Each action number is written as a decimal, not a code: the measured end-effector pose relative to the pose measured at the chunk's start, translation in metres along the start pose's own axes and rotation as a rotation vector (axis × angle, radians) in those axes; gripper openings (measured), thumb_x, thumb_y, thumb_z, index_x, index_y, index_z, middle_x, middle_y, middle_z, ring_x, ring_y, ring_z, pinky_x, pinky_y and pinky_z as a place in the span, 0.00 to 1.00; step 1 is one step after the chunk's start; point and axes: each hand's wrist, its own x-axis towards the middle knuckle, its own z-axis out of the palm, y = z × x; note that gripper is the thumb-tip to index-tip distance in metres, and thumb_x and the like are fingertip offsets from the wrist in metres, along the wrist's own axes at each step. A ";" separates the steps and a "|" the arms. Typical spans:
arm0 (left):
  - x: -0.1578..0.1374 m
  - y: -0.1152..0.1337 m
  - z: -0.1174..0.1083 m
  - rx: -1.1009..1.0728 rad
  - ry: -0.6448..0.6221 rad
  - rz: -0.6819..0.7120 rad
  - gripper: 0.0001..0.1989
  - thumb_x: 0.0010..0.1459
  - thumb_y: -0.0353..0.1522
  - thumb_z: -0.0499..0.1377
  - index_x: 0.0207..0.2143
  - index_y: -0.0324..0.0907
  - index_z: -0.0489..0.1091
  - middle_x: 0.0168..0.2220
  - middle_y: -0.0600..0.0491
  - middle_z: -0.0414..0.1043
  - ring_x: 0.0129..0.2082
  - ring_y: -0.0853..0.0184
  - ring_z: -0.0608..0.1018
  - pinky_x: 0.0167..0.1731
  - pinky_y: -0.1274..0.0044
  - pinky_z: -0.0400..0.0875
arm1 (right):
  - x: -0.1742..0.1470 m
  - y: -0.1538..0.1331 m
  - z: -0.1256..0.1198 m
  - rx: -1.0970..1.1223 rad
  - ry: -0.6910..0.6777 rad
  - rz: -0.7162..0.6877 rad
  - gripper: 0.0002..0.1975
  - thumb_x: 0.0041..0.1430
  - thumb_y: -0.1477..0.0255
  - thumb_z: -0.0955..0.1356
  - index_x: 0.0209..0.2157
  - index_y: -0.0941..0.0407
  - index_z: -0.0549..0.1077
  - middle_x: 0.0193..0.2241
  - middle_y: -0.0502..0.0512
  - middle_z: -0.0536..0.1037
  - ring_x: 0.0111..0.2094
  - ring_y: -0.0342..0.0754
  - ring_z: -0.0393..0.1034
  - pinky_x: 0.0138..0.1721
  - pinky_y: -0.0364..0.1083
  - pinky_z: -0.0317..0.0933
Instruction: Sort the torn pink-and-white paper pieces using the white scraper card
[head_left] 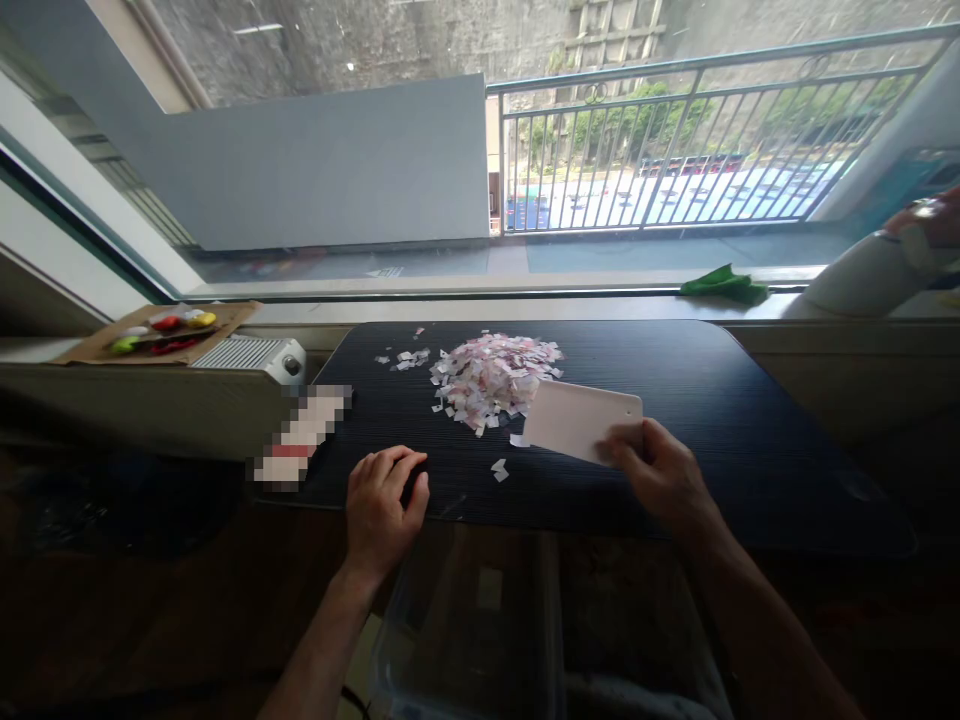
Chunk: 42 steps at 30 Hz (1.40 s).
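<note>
A heap of small white-and-pink paper scraps [491, 375] is blocking the middle of the black, wood-grained tabletop [697, 400]; a pale, flat, rectangular card [576, 415] is obstructing its near right side; farther right, the tabletop is leaving passage.

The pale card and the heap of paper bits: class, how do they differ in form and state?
The pale card is one flat piece; the heap of paper bits is a mound of many scraps. The right hand holds the card, while the heap lies on the table. Both look pale.
</note>
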 end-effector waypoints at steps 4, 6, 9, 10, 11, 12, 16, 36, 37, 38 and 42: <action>-0.001 0.000 0.001 -0.004 -0.008 0.004 0.11 0.59 0.32 0.52 0.41 0.42 0.72 0.40 0.49 0.73 0.42 0.60 0.73 0.49 0.65 0.63 | -0.004 0.001 0.002 -0.017 -0.096 0.026 0.08 0.51 0.64 0.66 0.27 0.53 0.68 0.22 0.47 0.70 0.24 0.45 0.64 0.27 0.44 0.59; -0.001 0.000 0.001 -0.002 -0.004 0.002 0.11 0.59 0.32 0.52 0.41 0.42 0.72 0.40 0.49 0.73 0.42 0.60 0.73 0.48 0.65 0.63 | -0.008 0.003 -0.001 0.025 -0.135 0.048 0.07 0.52 0.64 0.66 0.28 0.53 0.70 0.23 0.48 0.73 0.24 0.46 0.65 0.26 0.44 0.59; -0.001 0.001 0.001 -0.001 0.000 -0.003 0.11 0.59 0.32 0.53 0.41 0.42 0.72 0.40 0.49 0.73 0.42 0.60 0.73 0.48 0.65 0.63 | -0.009 0.004 -0.002 0.066 -0.126 0.078 0.08 0.52 0.63 0.66 0.29 0.53 0.70 0.26 0.49 0.75 0.26 0.46 0.67 0.27 0.44 0.60; -0.001 0.001 0.001 -0.001 0.000 -0.002 0.11 0.59 0.32 0.53 0.41 0.42 0.72 0.40 0.49 0.73 0.42 0.60 0.73 0.49 0.65 0.63 | -0.007 0.003 0.000 0.061 -0.115 0.082 0.08 0.52 0.63 0.67 0.30 0.53 0.70 0.26 0.49 0.75 0.27 0.47 0.67 0.28 0.45 0.60; -0.001 0.001 0.001 -0.001 -0.001 0.001 0.11 0.59 0.32 0.53 0.41 0.42 0.72 0.40 0.49 0.73 0.42 0.60 0.73 0.49 0.65 0.63 | -0.005 0.003 0.002 0.051 -0.104 0.083 0.08 0.52 0.63 0.67 0.30 0.53 0.70 0.26 0.50 0.75 0.27 0.47 0.67 0.29 0.45 0.60; -0.001 0.001 0.001 0.000 -0.003 0.003 0.11 0.59 0.32 0.53 0.41 0.42 0.72 0.40 0.49 0.73 0.42 0.60 0.73 0.49 0.65 0.63 | -0.004 0.001 0.005 0.037 -0.098 0.082 0.09 0.51 0.63 0.67 0.29 0.54 0.70 0.26 0.50 0.74 0.27 0.47 0.67 0.29 0.45 0.60; -0.001 0.001 0.000 0.001 -0.006 0.002 0.10 0.60 0.32 0.53 0.42 0.42 0.71 0.40 0.49 0.72 0.42 0.60 0.73 0.49 0.65 0.63 | -0.004 -0.007 0.018 0.001 -0.166 0.069 0.09 0.50 0.63 0.66 0.27 0.54 0.69 0.23 0.49 0.72 0.26 0.46 0.65 0.29 0.46 0.59; -0.001 0.003 0.000 -0.006 0.003 -0.011 0.10 0.59 0.32 0.53 0.41 0.42 0.72 0.40 0.49 0.73 0.42 0.60 0.73 0.49 0.65 0.63 | -0.027 0.002 -0.006 0.096 -0.269 0.177 0.09 0.48 0.64 0.69 0.28 0.55 0.73 0.24 0.50 0.76 0.25 0.46 0.68 0.24 0.43 0.60; -0.001 0.003 0.001 -0.005 0.004 -0.010 0.10 0.59 0.32 0.53 0.41 0.42 0.72 0.40 0.49 0.73 0.42 0.60 0.73 0.49 0.65 0.63 | -0.026 0.002 -0.007 0.096 -0.281 0.183 0.09 0.48 0.64 0.69 0.29 0.55 0.73 0.24 0.50 0.76 0.25 0.46 0.68 0.24 0.43 0.60; -0.001 0.003 0.001 -0.004 0.004 -0.009 0.10 0.59 0.32 0.53 0.41 0.42 0.72 0.40 0.49 0.73 0.42 0.60 0.73 0.49 0.65 0.63 | -0.026 0.003 -0.007 0.096 -0.289 0.188 0.09 0.49 0.64 0.69 0.29 0.55 0.73 0.24 0.50 0.76 0.25 0.46 0.68 0.24 0.43 0.60; 0.000 0.002 0.001 -0.004 -0.001 -0.013 0.11 0.59 0.32 0.53 0.41 0.43 0.72 0.40 0.49 0.73 0.42 0.60 0.73 0.50 0.65 0.63 | -0.024 0.004 -0.009 0.088 -0.316 0.194 0.09 0.48 0.64 0.69 0.29 0.55 0.73 0.24 0.50 0.76 0.25 0.46 0.68 0.24 0.43 0.61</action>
